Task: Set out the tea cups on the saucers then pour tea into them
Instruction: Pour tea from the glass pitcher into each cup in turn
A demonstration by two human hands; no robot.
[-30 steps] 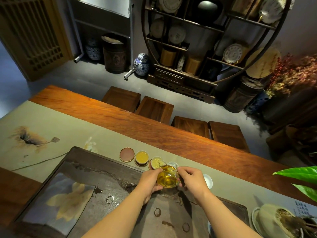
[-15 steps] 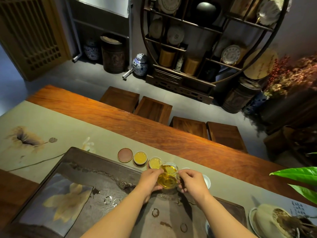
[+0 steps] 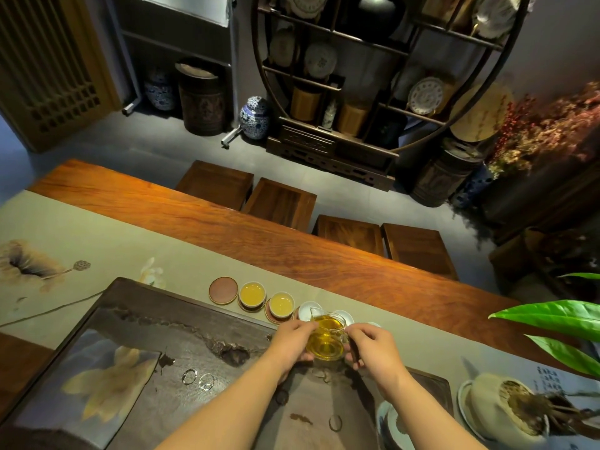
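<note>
A clear glass pitcher [image 3: 325, 340], round-bellied and half full of amber tea, was held just above the far edge of the dark stone tea tray [image 3: 136, 345]. The left hand [image 3: 292, 342] curled around its left wall and underside; the right hand [image 3: 373, 349] pinched the handle side, fingers closed on the glass. Its spout pointed at a small white porcelain cup [image 3: 307, 310] just beyond the tray, whose contents I could not make out. Left of that cup along the tray's far edge stood two more shallow cups [image 3: 281, 302] filled with pale yellow tea, each on a round reddish saucer, then a bare clay-coloured saucer [image 3: 223, 290]. All rested on a grey-green cloth runner [image 3: 97, 241] over the glossy reddish wooden table [image 3: 259, 235].
</note>
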